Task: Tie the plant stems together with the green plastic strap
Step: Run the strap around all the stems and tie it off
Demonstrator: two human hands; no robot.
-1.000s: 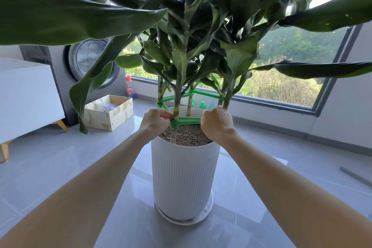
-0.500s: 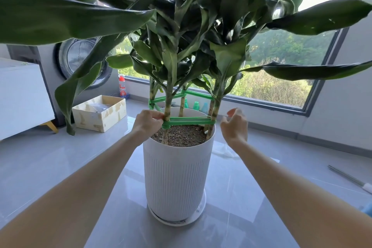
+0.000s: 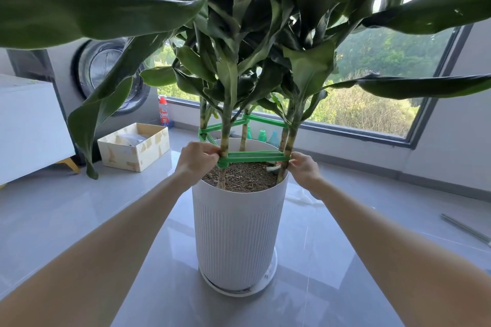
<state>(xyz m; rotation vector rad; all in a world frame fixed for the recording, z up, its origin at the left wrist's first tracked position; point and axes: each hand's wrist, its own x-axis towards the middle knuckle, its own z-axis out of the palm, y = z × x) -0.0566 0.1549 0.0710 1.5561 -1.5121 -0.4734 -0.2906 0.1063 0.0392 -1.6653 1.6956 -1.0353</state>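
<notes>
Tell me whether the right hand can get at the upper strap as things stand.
Probably yes. The upper strap sits just above the right hand, with only thin stems between, but that hand now pinches the lower strap and must let go first.

Bright daylight from the window backlights dark leaves; glossy floor glares; edges bow.

Open cardboard box on the glossy grey floor, between a white cabinet and a front-loading washing machine. Red-capped bottle stands beside the washer, below the wide window. Thin metal rod lies on the floor, far right.
</notes>
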